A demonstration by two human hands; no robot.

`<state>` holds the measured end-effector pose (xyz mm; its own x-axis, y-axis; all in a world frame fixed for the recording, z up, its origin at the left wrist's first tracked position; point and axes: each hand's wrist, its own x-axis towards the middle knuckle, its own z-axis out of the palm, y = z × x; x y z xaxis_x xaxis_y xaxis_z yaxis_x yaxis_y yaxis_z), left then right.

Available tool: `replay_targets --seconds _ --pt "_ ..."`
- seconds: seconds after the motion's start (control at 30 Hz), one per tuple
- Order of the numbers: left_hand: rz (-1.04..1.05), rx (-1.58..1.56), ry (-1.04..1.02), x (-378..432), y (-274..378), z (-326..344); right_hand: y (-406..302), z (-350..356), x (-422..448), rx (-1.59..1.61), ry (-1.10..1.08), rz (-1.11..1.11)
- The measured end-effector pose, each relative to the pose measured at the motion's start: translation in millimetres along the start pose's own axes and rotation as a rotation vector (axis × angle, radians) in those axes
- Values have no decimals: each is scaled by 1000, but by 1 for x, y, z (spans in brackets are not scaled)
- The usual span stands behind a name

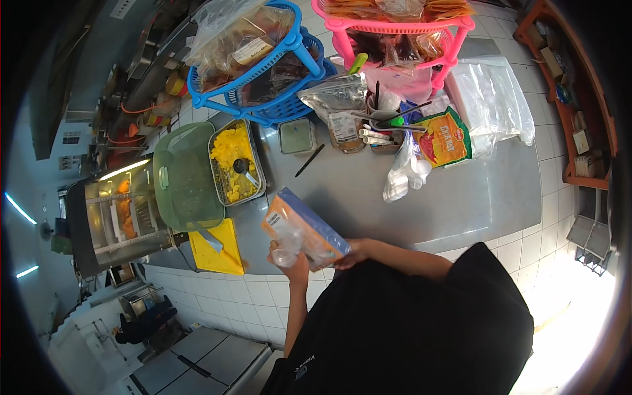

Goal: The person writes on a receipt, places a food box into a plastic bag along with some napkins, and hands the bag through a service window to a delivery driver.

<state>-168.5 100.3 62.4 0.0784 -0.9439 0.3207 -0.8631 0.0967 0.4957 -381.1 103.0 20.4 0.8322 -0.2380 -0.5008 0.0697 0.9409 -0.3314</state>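
Note:
An orange and blue cardboard box (pixel 308 222) with clear plastic at its near side is held over the steel counter's near edge. My left hand (pixel 291 264) grips the lower left end, with crumpled clear plastic (pixel 288 247) at its fingers. My right hand (pixel 353 253) holds the box's right end. Left of the box, a metal tray (pixel 262 175) with a basket holds yellow food (pixel 230 148) and a black scoop (pixel 241 166). A black pen-like stick (pixel 310 160) lies beyond the box, near a lidded square container (pixel 297 136).
A yellow cutting board (pixel 217 249) with a knife (pixel 211 241) and a green translucent bin (pixel 190 177) stand left. Blue (pixel 266 61) and pink racks (pixel 395 24) hold bagged food at the back. Plastic bags (pixel 489 103) lie right. Another person (pixel 148 321) is at the far lower left.

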Motion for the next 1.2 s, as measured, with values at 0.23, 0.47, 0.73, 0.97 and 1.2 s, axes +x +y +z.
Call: replay_targets --seconds 0.23,0.47,0.73,0.97,1.2 --pt "-113 -140 -189 -21 -5 48 -154 3 -166 -602 1037 -953" --pt "-143 -82 -385 18 21 46 -261 -78 -175 -1616 1704 -428" --pt "-153 -368 -601 40 27 22 -258 -79 -201 -1785 1595 -547" --pt "-572 -655 -666 31 26 8 -213 49 -272 -938 1264 -945" --pt "-581 -462 -723 51 51 -4 -19 32 -55 -111 334 -239"
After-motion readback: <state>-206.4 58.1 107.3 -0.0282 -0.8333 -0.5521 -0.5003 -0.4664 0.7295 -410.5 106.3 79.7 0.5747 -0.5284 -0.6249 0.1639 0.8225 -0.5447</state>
